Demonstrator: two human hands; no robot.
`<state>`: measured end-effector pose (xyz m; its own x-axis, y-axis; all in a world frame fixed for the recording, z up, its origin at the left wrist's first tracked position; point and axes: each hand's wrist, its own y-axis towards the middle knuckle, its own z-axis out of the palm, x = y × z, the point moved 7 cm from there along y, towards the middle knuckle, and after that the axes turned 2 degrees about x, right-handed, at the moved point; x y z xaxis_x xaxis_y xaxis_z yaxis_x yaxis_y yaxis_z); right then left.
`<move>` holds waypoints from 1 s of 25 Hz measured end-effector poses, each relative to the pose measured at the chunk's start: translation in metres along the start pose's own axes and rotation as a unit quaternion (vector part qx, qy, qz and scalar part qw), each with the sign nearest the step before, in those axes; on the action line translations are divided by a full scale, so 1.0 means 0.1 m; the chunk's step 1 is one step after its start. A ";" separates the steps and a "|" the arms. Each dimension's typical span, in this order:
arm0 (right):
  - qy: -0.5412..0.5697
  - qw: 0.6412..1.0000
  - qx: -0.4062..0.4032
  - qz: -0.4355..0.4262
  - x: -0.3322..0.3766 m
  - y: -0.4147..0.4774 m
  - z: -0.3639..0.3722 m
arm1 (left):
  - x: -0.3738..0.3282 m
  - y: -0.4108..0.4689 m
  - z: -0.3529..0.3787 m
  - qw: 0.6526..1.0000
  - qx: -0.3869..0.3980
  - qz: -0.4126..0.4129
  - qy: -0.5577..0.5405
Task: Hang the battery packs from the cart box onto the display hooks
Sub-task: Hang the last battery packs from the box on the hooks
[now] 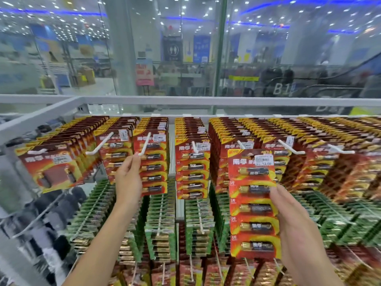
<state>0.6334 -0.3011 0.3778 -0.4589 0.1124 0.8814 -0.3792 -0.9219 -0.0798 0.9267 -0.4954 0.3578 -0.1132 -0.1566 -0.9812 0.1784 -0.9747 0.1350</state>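
Right hand grips upright battery pack well right of the display hook, whose tip left hand pinches.

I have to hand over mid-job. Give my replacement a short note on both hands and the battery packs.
Left hand pinches the tip of a white display hook in the top row.
Right hand holds a red battery strip upright, free of any hook.
Done: top-row hooks already carry many red packs.
Left: thread the held strip onto a hook, probably the one being steadied. The cart box is out of view.
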 end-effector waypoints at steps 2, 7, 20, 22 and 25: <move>-0.028 0.999 -0.013 -0.014 0.05 0.06 -0.05 | -0.02 -0.03 0.03 1.000 -0.004 0.010 0.000; -0.053 0.999 0.005 0.004 -0.04 0.27 -0.17 | -0.04 -0.06 0.05 0.999 -0.006 0.024 0.027; -0.190 0.980 -0.018 -0.054 -0.09 0.85 0.01 | -0.03 -0.08 -0.05 0.997 -0.045 0.038 0.041; -0.216 0.973 -0.032 -0.072 -0.09 0.84 -0.02 | -0.01 -0.05 -0.08 0.997 -0.044 0.047 0.044; -0.262 0.960 -0.035 -0.094 -0.11 0.81 -0.04 | 0.04 -0.03 -0.13 0.996 -0.054 0.049 0.058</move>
<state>0.6047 -0.3756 0.3604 0.0833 0.0562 0.9949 -0.4769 -0.8744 0.0893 0.9380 -0.4908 0.3522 0.0226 -0.2252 -0.9741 0.2869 -0.9319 0.2221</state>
